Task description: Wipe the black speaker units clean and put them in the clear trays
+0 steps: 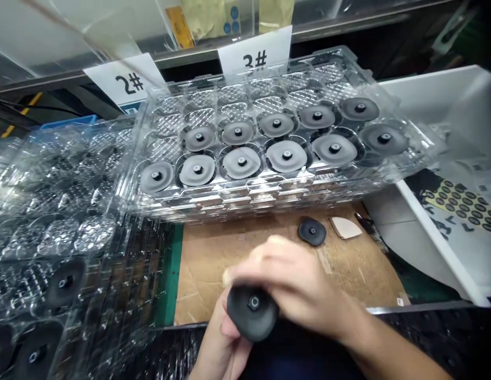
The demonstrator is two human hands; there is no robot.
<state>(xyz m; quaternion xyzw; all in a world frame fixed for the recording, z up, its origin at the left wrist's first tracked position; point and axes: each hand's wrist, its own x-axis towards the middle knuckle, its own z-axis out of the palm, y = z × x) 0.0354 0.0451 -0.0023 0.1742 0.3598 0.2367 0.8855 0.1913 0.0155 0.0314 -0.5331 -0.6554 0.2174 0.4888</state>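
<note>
My left hand [225, 343] grips a black, rounded dish-shaped part [253, 316] from below and behind. A short central post with a metal insert faces up from this part. Bent over its upper edge is my right hand [289, 274], fingers drawn together and blurred by motion; whatever they pinch is hidden. Beyond my hands, a similar black part [312, 231] lies on the brown cardboard [206, 274], with a cream wedge-shaped pad [346, 227] to its right. A clear plastic tray [170, 198] behind them holds two rows of the same black parts, with vacant pockets at the back.
More clear trays [95, 232] stand at the left, some pockets holding black parts. At the right is a white bin [431, 237] with a sheet of dark oval stickers [463, 203]. Paper signs reading 2# [124, 82] and 3# [255, 53] hang from the shelf edge.
</note>
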